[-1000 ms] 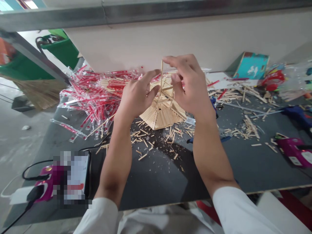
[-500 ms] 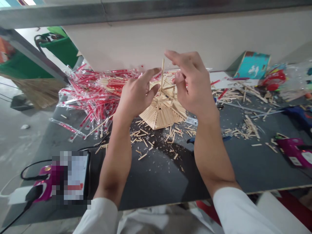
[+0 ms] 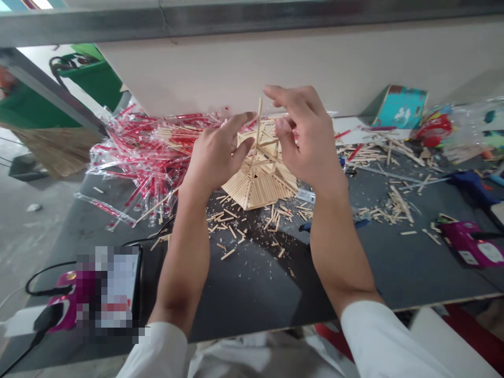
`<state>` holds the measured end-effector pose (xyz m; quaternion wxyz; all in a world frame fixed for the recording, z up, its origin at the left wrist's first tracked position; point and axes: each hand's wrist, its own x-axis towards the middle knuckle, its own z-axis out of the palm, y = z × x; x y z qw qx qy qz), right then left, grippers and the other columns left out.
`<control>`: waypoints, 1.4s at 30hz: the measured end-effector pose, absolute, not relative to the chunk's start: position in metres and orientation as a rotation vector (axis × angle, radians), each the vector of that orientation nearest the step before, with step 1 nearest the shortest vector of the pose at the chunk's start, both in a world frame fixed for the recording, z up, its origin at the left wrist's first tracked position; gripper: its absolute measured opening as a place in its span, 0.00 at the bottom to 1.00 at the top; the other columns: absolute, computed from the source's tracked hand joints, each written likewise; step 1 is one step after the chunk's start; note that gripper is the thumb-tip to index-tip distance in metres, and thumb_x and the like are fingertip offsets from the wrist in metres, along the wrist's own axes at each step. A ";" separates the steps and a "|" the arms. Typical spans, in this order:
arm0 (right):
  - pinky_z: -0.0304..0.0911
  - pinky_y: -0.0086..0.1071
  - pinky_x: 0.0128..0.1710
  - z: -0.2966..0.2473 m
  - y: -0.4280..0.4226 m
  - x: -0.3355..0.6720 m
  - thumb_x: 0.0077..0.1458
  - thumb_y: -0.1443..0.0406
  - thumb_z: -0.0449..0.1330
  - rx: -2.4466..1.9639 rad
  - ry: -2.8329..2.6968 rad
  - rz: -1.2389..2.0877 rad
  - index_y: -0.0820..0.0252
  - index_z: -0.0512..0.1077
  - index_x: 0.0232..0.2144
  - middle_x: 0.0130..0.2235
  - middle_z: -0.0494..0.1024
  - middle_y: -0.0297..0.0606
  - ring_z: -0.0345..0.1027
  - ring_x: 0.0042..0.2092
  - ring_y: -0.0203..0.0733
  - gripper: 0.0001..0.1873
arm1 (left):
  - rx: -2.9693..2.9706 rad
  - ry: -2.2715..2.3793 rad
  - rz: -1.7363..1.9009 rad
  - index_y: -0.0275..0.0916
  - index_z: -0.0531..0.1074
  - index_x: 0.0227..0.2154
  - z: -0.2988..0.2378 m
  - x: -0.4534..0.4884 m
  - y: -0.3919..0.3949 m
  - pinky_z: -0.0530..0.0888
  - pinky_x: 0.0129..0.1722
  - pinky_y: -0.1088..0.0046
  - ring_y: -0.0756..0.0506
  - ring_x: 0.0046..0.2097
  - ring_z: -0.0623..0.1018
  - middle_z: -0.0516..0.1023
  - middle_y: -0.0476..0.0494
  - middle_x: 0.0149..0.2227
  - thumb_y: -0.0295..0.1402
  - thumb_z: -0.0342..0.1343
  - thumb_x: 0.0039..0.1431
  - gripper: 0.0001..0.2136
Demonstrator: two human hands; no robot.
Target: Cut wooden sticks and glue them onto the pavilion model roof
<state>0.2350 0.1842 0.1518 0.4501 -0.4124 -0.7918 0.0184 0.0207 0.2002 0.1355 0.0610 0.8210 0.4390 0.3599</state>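
A small roof-shaped model of wooden sticks stands on the dark table, with a thin upright stick rising from its open frame. My left hand is at the model's left side, index finger and thumb spread and reaching toward the upright stick. My right hand hovers at the right side of the frame, fingers curved and apart, thumb close to the frame's cross sticks. Neither hand clearly grips anything.
A heap of red-and-clear wrappers with sticks lies at the back left. Stick offcuts litter the table in front of the model. A purple glue gun lies at right, another at front left with a cable. A teal box leans on the wall.
My right hand lifted a little with its fingers spreading, then settled back beside the frame. The left hand stayed by the upright stick. The view drifted slightly.
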 end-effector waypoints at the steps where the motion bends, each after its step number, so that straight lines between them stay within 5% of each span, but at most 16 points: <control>1: 0.74 0.46 0.53 0.151 0.184 0.235 0.71 0.55 0.49 -1.024 -1.956 0.063 0.37 0.66 0.66 0.56 0.76 0.43 0.72 0.55 0.52 0.23 | 2.488 1.328 1.099 0.45 0.70 0.61 0.135 0.020 0.201 0.73 0.47 0.65 0.42 0.37 0.80 0.74 0.48 0.27 0.42 0.56 0.69 0.21; 9: 0.74 0.44 0.54 0.147 0.190 0.234 0.71 0.50 0.48 -1.008 -1.925 0.115 0.39 0.65 0.66 0.57 0.76 0.44 0.72 0.56 0.51 0.24 | 2.544 1.332 1.075 0.42 0.71 0.61 0.141 0.022 0.196 0.72 0.41 0.66 0.45 0.33 0.77 0.75 0.49 0.28 0.41 0.56 0.71 0.20; 17: 0.74 0.40 0.45 0.136 0.204 0.229 0.70 0.47 0.51 -0.922 -1.805 0.216 0.44 0.70 0.59 0.50 0.80 0.41 0.76 0.43 0.45 0.22 | 2.539 1.374 1.103 0.44 0.71 0.62 0.141 0.018 0.197 0.70 0.40 0.67 0.47 0.28 0.72 0.71 0.51 0.23 0.39 0.56 0.70 0.20; 25: 0.74 0.41 0.44 0.133 0.208 0.231 0.69 0.46 0.52 -0.925 -1.737 0.194 0.44 0.71 0.55 0.49 0.79 0.42 0.77 0.44 0.46 0.20 | 2.446 1.402 1.139 0.46 0.72 0.62 0.144 0.011 0.196 0.70 0.41 0.66 0.45 0.30 0.73 0.75 0.48 0.27 0.43 0.54 0.69 0.21; 30: 0.75 0.46 0.43 0.131 0.208 0.233 0.68 0.42 0.52 -0.998 -1.628 0.094 0.47 0.74 0.44 0.39 0.79 0.41 0.76 0.42 0.49 0.22 | 2.380 1.440 1.256 0.47 0.74 0.60 0.147 -0.008 0.197 0.68 0.38 0.65 0.47 0.28 0.67 0.67 0.51 0.23 0.45 0.55 0.69 0.20; 37: 0.73 0.40 0.36 0.135 0.202 0.235 0.69 0.42 0.51 -0.997 -1.565 0.199 0.49 0.75 0.41 0.32 0.80 0.37 0.76 0.33 0.43 0.23 | 2.327 1.426 1.552 0.44 0.79 0.54 0.143 -0.040 0.205 0.59 0.31 0.69 0.55 0.26 0.53 0.50 0.54 0.23 0.38 0.63 0.67 0.14; 42: 0.72 0.40 0.31 0.135 0.204 0.235 0.63 0.47 0.64 -0.957 -1.516 0.232 0.49 0.78 0.36 0.33 0.82 0.35 0.74 0.29 0.43 0.15 | 2.286 1.461 1.592 0.46 0.80 0.52 0.144 -0.053 0.203 0.54 0.27 0.70 0.55 0.27 0.53 0.51 0.53 0.23 0.43 0.64 0.67 0.14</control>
